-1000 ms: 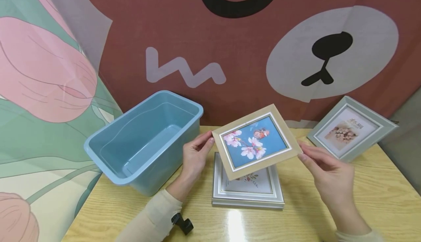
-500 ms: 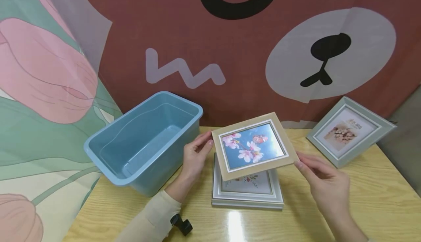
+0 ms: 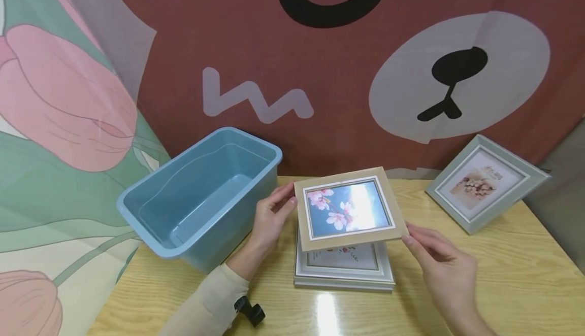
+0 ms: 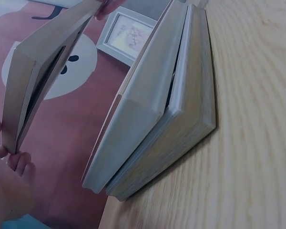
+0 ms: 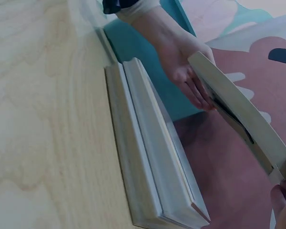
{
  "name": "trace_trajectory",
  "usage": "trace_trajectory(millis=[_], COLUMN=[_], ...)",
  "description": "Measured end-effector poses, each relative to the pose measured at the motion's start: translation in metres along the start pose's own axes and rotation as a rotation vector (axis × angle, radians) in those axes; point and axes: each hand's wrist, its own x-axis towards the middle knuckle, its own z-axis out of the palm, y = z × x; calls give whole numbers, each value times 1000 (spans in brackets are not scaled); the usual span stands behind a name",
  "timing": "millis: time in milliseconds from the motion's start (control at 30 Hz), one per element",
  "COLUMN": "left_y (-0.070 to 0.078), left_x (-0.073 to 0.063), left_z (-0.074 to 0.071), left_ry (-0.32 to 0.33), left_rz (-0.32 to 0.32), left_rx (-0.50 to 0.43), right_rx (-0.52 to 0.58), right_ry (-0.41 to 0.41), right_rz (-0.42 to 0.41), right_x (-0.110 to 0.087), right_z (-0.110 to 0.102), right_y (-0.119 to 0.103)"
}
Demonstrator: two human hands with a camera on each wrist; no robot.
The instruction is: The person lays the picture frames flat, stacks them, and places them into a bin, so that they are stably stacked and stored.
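Observation:
Both hands hold a tan picture frame with a blossom picture, glare covering part of its glass. My left hand pinches its left edge between thumb and fingers; my right hand pinches its near right corner. Below it lie two stacked picture frames, the upper silver-white frame showing a floral print and partly covered in the head view. From the left wrist, a gap shows between the held frame and the upper stacked frame. The lower frame has wood-coloured sides and lies on the table.
A blue plastic bin stands left of the stack, its inside bare. At the right, a grey-green picture frame stands tilted back on the wooden table. A printed cloth hangs behind. A black strap device sits at the left wrist.
The held tan frame has tilted flatter and come lower over the stack, its right side dropping with my right hand, which moved left and down. The left hand has barely moved.

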Motion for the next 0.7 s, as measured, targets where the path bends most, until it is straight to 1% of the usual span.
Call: trace_trajectory(millis=[200, 333, 467, 600, 700], left_y=[1, 1, -1, -3, -5], left_x=[-1, -1, 0, 0, 0], left_z=[-2, -4, -5, -6, -8], left_ry=[-32, -46, -53, -59, -64], left_rz=[-8, -15, -26, -42, -51], left_rx=[17, 34, 42, 49, 72], right_rx=[-45, -70, -66, -49, -47], right_ry=[1, 4, 6, 11, 12], right_rz=[23, 54, 99, 123, 135], right_x=[-7, -11, -15, -19, -21], right_z=[2, 2, 2, 3, 4], right_y=[1, 1, 1, 3, 3])
